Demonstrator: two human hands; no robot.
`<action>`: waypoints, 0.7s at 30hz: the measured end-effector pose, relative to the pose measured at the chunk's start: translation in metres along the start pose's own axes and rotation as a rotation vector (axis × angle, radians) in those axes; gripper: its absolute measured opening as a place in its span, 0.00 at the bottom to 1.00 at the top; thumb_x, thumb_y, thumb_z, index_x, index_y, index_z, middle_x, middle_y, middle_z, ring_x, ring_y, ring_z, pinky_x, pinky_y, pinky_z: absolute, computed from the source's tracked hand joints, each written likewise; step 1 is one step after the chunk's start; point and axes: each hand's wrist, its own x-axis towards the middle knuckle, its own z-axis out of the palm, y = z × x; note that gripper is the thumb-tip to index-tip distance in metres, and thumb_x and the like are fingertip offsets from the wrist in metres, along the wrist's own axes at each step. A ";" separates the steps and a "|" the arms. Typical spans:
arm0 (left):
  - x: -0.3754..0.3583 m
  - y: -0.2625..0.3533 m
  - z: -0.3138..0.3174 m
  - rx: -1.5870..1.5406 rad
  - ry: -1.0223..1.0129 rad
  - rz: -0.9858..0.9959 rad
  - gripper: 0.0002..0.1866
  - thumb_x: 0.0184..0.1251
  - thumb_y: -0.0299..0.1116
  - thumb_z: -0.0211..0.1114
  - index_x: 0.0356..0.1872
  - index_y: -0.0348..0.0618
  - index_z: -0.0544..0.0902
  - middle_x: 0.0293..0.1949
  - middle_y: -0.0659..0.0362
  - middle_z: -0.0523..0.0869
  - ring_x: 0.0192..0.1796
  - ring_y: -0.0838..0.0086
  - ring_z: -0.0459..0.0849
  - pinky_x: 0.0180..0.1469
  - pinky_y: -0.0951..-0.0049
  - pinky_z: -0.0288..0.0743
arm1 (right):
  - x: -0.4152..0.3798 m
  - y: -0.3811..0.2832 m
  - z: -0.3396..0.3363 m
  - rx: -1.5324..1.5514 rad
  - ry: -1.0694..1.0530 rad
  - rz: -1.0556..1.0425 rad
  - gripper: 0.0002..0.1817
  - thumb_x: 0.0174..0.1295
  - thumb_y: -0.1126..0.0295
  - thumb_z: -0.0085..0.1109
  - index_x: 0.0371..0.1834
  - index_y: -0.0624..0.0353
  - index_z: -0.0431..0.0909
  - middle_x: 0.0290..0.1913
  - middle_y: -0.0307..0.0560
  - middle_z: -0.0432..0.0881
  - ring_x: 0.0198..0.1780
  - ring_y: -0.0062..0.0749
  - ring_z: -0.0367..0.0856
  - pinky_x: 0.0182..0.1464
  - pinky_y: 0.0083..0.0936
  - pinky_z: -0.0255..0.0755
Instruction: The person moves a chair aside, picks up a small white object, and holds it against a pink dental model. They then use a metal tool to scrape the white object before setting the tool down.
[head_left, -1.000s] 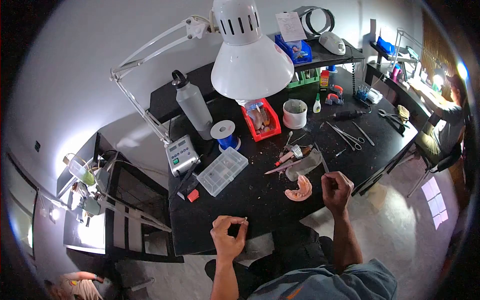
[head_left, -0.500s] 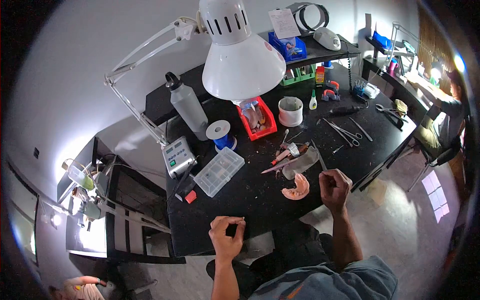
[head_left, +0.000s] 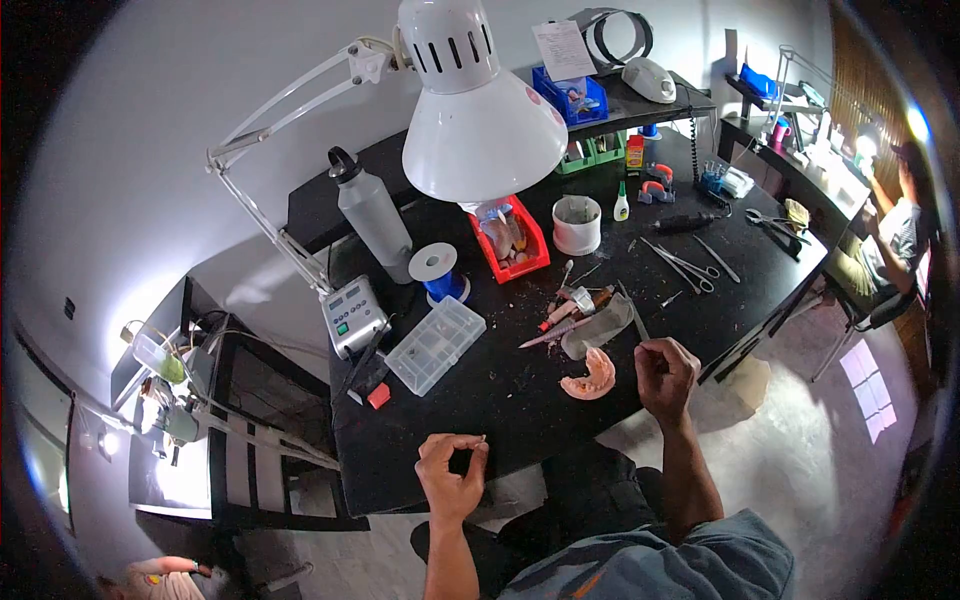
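Note:
My left hand (head_left: 452, 475) is over the table's front edge, thumb and forefinger pinched together on something tiny and pale, too small to name. My right hand (head_left: 667, 380) is closed at the right front edge. A slim metal tool (head_left: 635, 315), like a narrow spatula, runs up and away from its fingertips and appears to be gripped there. Just left of that hand lies a pink, horseshoe-shaped dental model (head_left: 590, 375). Behind the model are a translucent curved sheet (head_left: 598, 328), a pinkish pencil-like stick (head_left: 552, 334) and a pile of small tubes and tools (head_left: 580, 302).
A white lamp (head_left: 485, 130) overhangs the black table (head_left: 450, 410). Around it stand a clear compartment box (head_left: 435, 345), a wire spool (head_left: 433, 264), a grey bottle (head_left: 375, 220), a red bin (head_left: 510, 240) and a white cup (head_left: 577, 225). Scissors (head_left: 690, 270) lie right. Another person (head_left: 895, 235) sits far right.
My hands keep nearly the same pose, and the view has shifted slightly. The person at far right has drawn back an outstretched arm and now holds their hands nearer the body.

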 end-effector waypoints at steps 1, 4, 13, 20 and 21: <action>0.000 0.000 0.001 -0.003 0.005 0.007 0.05 0.63 0.22 0.80 0.35 0.41 0.91 0.37 0.57 0.94 0.41 0.66 0.89 0.51 0.63 0.77 | 0.000 0.000 0.000 -0.003 -0.005 0.004 0.04 0.64 0.77 0.72 0.37 0.64 0.85 0.30 0.47 0.87 0.29 0.28 0.88 0.34 0.25 0.80; 0.001 0.000 0.000 0.012 0.001 0.007 0.06 0.63 0.22 0.81 0.36 0.41 0.91 0.37 0.57 0.94 0.41 0.66 0.89 0.51 0.63 0.77 | -0.001 0.002 0.000 -0.004 0.000 -0.001 0.05 0.64 0.77 0.73 0.37 0.64 0.85 0.30 0.47 0.87 0.29 0.28 0.88 0.34 0.25 0.79; 0.001 0.002 0.000 0.001 0.000 0.001 0.05 0.63 0.22 0.81 0.36 0.42 0.91 0.37 0.57 0.94 0.42 0.65 0.90 0.53 0.62 0.76 | -0.001 0.001 0.000 0.010 0.003 0.024 0.05 0.65 0.77 0.72 0.37 0.65 0.85 0.30 0.47 0.87 0.29 0.27 0.89 0.34 0.24 0.80; 0.000 0.003 -0.001 -0.001 -0.001 -0.015 0.05 0.63 0.24 0.81 0.36 0.41 0.92 0.37 0.56 0.94 0.42 0.65 0.90 0.53 0.63 0.76 | 0.000 0.002 0.002 0.018 0.021 -0.021 0.04 0.65 0.79 0.72 0.37 0.64 0.84 0.29 0.46 0.86 0.28 0.26 0.87 0.32 0.24 0.79; 0.000 0.002 -0.001 -0.003 -0.004 -0.016 0.05 0.63 0.24 0.81 0.36 0.41 0.92 0.37 0.56 0.94 0.42 0.64 0.90 0.53 0.63 0.76 | 0.000 0.001 0.002 0.016 0.016 -0.017 0.04 0.65 0.79 0.72 0.37 0.64 0.84 0.29 0.47 0.86 0.28 0.26 0.87 0.32 0.24 0.79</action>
